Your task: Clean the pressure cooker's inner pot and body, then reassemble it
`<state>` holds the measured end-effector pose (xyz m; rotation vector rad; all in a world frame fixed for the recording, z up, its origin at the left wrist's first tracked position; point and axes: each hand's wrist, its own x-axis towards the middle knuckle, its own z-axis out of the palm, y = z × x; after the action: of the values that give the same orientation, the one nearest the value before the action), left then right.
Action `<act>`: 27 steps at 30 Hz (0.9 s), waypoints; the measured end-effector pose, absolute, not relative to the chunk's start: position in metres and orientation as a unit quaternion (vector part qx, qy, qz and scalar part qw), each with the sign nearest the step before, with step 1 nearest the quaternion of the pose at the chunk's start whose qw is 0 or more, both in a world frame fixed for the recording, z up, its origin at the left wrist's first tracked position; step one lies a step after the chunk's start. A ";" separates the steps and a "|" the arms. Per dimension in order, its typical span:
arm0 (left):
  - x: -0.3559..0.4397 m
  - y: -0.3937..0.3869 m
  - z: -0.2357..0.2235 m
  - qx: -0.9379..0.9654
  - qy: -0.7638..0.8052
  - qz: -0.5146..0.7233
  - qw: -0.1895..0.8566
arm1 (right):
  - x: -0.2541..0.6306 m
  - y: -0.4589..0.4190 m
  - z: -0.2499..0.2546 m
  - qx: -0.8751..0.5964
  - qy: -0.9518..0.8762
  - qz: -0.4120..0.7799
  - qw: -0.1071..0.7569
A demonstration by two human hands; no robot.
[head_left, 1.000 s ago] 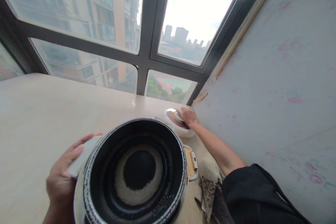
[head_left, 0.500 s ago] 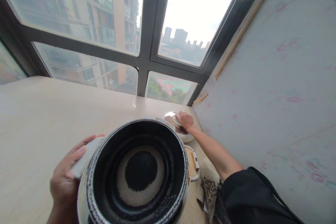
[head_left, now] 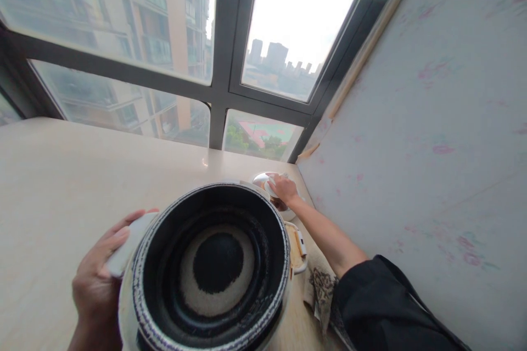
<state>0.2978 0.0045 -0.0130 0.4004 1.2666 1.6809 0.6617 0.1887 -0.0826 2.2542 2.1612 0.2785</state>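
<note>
A white cooker body (head_left: 135, 307) with a dark, empty inner cavity stands close in front of me on the pale counter (head_left: 74, 175). My left hand (head_left: 96, 279) grips its white side handle, fingers wrapped round it. My right hand (head_left: 282, 189) reaches to the far right corner and holds the knob of a round lid (head_left: 263, 180) lying there; the lid's rim is partly hidden behind the cooker.
A patterned cloth (head_left: 319, 290) lies by the cooker's right side under my forearm. A large window (head_left: 164, 55) with dark frames runs along the back. A pale wall (head_left: 432, 120) closes off the right side.
The view has shifted a little. My right hand and the lid sit slightly further left and are more hidden behind the cooker. My left hand keeps its grip on the handle.
</note>
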 end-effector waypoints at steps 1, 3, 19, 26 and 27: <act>0.299 0.004 -0.011 0.158 0.518 0.690 0.481 | 0.661 0.188 -0.083 0.719 0.689 0.087 0.002; 0.300 0.003 -0.009 0.157 0.518 0.684 0.489 | 0.659 0.188 -0.082 0.723 0.686 0.082 -0.001; 0.289 0.012 -0.022 0.166 0.455 0.693 0.535 | 0.630 0.112 -0.039 0.684 0.677 -0.108 -0.251; 0.288 0.006 -0.025 0.149 0.461 0.714 0.505 | 0.612 0.006 -0.028 0.474 0.352 -0.545 -0.595; 0.287 0.003 -0.027 0.153 0.461 0.716 0.502 | 0.609 -0.003 -0.027 0.468 0.342 -0.550 -0.601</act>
<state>0.2873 0.0033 -0.0266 0.3687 1.1130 1.7291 0.6091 -0.0030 -0.0272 2.5946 1.8953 -3.0530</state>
